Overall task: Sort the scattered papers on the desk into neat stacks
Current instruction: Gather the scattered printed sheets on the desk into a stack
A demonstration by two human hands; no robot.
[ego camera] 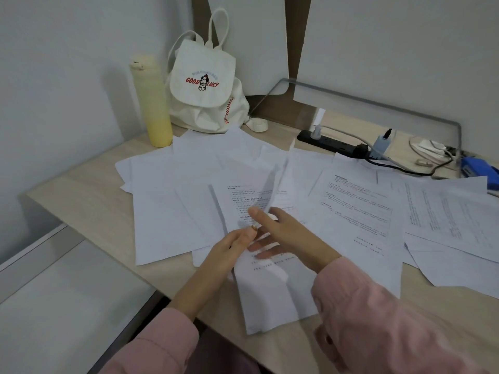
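Note:
Several white printed sheets lie scattered and overlapping across the wooden desk (89, 201). A small bundle of sheets (270, 287) is raised at the desk's front middle, its lower end hanging past the edge. My left hand (232, 247) grips the bundle's left edge. My right hand (283, 233) pinches a sheet of the bundle, thumb on top and fingers underneath, and that sheet curls upward. A large blank sheet (164, 220) lies to the left. Printed pages (356, 209) spread to the right, more (459, 220) at the far right.
A yellow bottle (152, 101) and a white drawstring bag (208, 85) stand at the back left against the wall. A black power strip (332, 144) with plugs and cables runs along the back right, beside a blue object (478, 168). White boards lean behind.

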